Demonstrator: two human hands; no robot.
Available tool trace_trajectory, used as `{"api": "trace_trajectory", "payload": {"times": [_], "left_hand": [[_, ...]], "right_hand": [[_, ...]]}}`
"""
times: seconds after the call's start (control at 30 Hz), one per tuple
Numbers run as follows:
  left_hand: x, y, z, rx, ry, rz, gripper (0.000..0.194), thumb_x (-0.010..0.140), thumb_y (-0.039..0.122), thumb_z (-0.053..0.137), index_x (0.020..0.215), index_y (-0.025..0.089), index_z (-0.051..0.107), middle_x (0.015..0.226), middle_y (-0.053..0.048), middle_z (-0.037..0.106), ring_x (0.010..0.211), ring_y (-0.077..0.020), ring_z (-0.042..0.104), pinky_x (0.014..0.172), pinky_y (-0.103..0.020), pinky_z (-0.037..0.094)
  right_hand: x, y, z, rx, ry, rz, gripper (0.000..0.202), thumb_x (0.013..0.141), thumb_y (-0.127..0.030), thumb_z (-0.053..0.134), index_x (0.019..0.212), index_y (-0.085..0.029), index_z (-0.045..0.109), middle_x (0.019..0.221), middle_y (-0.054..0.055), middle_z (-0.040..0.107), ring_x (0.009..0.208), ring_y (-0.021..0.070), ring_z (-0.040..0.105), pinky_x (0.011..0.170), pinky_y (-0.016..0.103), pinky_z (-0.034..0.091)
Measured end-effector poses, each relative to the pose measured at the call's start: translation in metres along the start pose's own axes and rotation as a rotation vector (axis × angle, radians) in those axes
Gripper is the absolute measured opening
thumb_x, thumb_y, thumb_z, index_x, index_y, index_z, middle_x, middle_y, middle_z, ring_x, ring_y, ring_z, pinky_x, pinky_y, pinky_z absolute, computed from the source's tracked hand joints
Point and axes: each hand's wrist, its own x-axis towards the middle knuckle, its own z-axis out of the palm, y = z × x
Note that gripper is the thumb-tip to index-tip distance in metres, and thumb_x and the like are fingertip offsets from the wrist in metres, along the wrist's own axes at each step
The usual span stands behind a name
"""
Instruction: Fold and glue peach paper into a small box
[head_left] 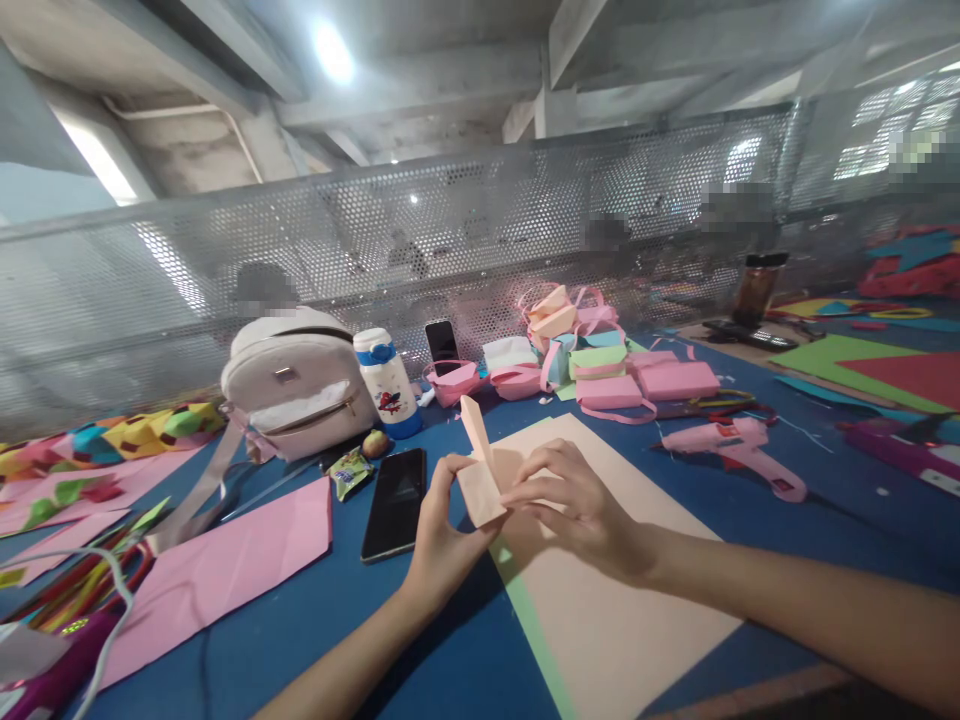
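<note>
Between my two hands is a small folded box of peach paper (480, 492), with one flap standing up from its top. My left hand (442, 540) grips the box from the left, thumb below and fingers behind. The fingers of my right hand (574, 500) press together on the box's right edge. Beneath them lie large peach paper sheets (622, 620) with a green sheet (536, 640) showing along the left edge. A black phone (395, 500) rests just left of my left hand. To the right of the sheets lies a pink glue gun (739, 450).
Behind stand a white backpack (292, 380), a water bottle (386, 385) and several small paper bags (604, 375). Pink sheets (240, 560) lie at left, near a white cable (120, 580). A perforated metal screen (450, 230) closes the table's far side. Purple glue guns (907, 450) lie at both sides.
</note>
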Motion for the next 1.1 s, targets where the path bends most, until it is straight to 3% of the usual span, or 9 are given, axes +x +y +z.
{"api": "trace_trajectory", "payload": {"times": [0.6, 1.1], "left_hand": [[0.0010, 0.0020, -0.0016, 0.018, 0.015, -0.010, 0.031, 0.080, 0.024, 0.074, 0.101, 0.023, 0.051, 0.090, 0.001, 0.053, 0.080, -0.0163, 0.055, 0.072, -0.025, 0.045], [-0.0007, 0.0045, -0.0010, -0.004, -0.021, 0.009, 0.032, 0.078, 0.018, 0.072, 0.102, 0.023, 0.051, 0.091, 0.001, 0.054, 0.081, -0.0165, 0.056, 0.073, -0.025, 0.045]], "right_hand": [[-0.0021, 0.0003, -0.0002, 0.028, -0.002, 0.054, 0.025, 0.105, -0.027, 0.048, 0.113, -0.029, 0.071, 0.095, 0.004, 0.065, 0.094, 0.0221, 0.055, 0.088, 0.040, 0.040], [-0.0026, 0.0015, 0.0017, -0.017, -0.001, 0.060, 0.025, 0.105, -0.025, 0.046, 0.118, -0.027, 0.068, 0.100, 0.006, 0.064, 0.099, 0.0232, 0.055, 0.089, 0.041, 0.042]]}}
